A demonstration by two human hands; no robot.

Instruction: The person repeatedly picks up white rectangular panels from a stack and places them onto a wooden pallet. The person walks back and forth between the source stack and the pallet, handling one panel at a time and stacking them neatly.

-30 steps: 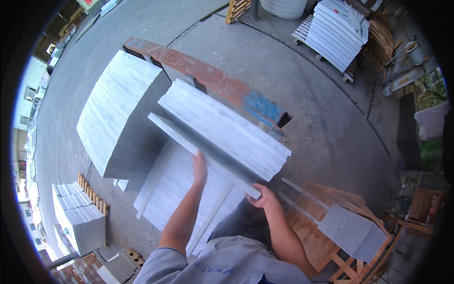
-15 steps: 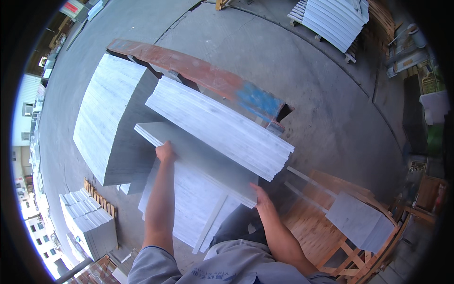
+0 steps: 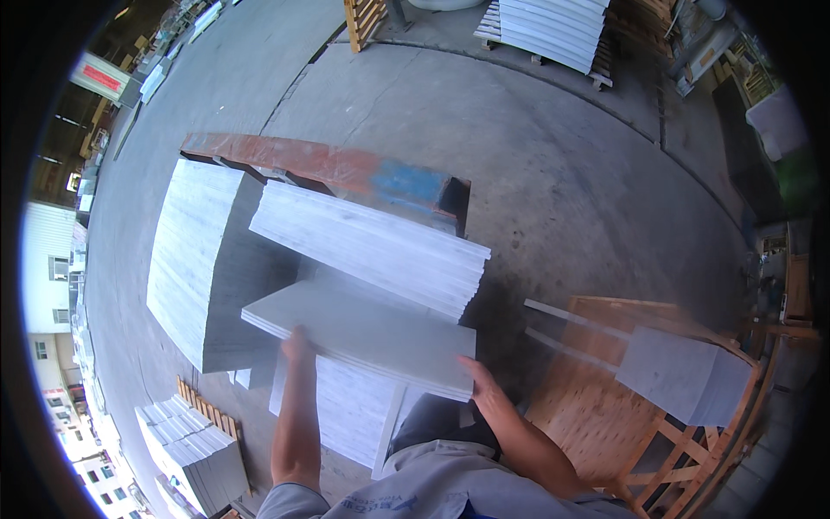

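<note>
Between my two hands is a thin pack of grey stone slabs [image 3: 367, 324], long and rectangular, with pale layered edges facing me. My left hand [image 3: 296, 343] grips the near edge toward its left end, fingers hidden underneath. My right hand [image 3: 484, 381] is closed on the right end, thumb on top. Just beyond the held slabs stands a row of white-edged slabs [image 3: 372, 246] on edge. Below them, near my legs, lies a pale slab surface [image 3: 350, 406], partly covered by the held pack and my left arm.
A larger block of stacked slabs [image 3: 194, 251] stands at left. Behind the rows runs a red and blue metal beam [image 3: 324, 163]. To the right, a wooden crate [image 3: 575, 415] carries a grey slab [image 3: 670, 363]. Another slab stack [image 3: 194, 454] sits on a pallet at lower left.
The held slabs have come nearer to me and tipped flatter, so more of their grey top face shows. Both hands keep their grip. The whole view has shifted with my head.
</note>
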